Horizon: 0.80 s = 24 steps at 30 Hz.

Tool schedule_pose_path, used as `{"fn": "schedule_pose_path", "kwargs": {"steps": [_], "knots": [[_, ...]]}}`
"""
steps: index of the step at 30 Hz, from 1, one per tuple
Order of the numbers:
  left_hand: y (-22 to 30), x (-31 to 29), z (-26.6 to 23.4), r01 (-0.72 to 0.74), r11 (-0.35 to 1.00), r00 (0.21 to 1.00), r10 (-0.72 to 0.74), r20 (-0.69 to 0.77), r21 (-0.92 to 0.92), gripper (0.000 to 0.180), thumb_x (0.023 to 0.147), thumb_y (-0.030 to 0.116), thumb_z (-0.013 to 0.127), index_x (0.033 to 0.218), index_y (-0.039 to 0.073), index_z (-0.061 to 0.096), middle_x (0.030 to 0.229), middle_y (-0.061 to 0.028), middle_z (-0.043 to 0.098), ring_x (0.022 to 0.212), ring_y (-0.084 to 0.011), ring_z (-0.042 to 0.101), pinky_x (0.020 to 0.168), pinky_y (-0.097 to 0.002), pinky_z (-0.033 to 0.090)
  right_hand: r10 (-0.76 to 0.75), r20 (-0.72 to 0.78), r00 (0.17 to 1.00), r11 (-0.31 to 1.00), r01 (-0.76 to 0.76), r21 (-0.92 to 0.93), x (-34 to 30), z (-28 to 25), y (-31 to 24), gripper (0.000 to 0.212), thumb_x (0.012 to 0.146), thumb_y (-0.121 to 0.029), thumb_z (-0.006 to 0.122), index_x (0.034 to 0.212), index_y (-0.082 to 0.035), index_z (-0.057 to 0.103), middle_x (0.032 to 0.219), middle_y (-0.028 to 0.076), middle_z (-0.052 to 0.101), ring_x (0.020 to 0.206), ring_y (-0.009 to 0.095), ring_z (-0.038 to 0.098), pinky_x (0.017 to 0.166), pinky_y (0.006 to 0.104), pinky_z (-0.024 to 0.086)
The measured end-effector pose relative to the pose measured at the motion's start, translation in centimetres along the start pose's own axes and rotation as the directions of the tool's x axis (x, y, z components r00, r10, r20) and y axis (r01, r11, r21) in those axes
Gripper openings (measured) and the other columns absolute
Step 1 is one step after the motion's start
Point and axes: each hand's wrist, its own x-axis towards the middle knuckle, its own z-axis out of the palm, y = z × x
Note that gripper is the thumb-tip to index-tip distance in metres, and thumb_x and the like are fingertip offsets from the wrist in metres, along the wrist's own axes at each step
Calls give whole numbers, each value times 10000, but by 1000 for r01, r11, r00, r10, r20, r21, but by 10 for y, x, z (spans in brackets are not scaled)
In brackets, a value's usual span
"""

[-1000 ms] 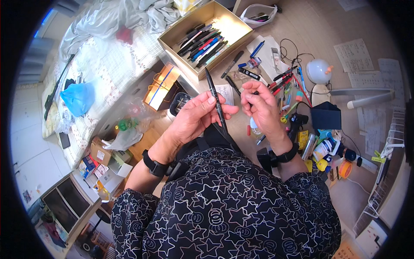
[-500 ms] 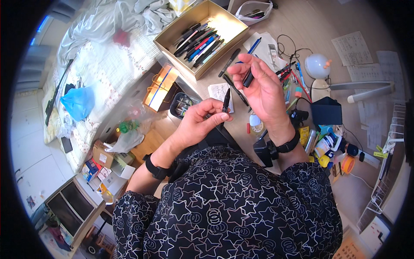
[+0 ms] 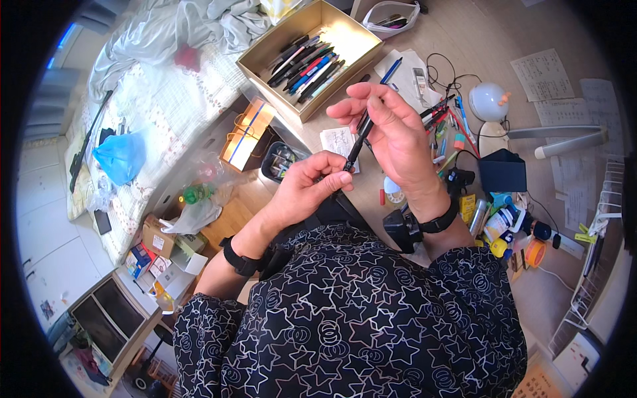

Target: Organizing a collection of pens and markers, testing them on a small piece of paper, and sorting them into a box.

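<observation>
This was a home, apparently a bedroom: a bed with rumpled grey bedding stood at ten o'clock, and white cupboard doors at nine. A gilt box of pens sat at twelve; handwritten papers at two and household bottles at three cluttered the wood-toned surface.

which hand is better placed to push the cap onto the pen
Probably the right hand: it holds the black cap at the upper end of the black pen, whose lower part the left hand grips.
</observation>
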Motion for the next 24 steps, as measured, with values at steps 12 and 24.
{"fn": "schedule_pose_path", "kwargs": {"steps": [12,24], "knots": [[7,5,3,52,997,996,-55,-68,-52,182,885,141,535,990,-7,551,810,-32,599,754,-88,567,703,-211,436,65,6,998,969,-62,-238,-3,-4,7,248,928,-206,446,1053,-3,515,948,133,621,852,128,580,740,240,479],[5,25,12,212,965,965,-232,-119,-155,170,883,173,538,926,13,576,762,-30,598,701,-92,535,678,-208,399,250,-36,968,967,-251,-50,-4,-26,33,311,928,-250,426,1143,-26,445,995,167,588,640,119,592,422,211,485]]}}
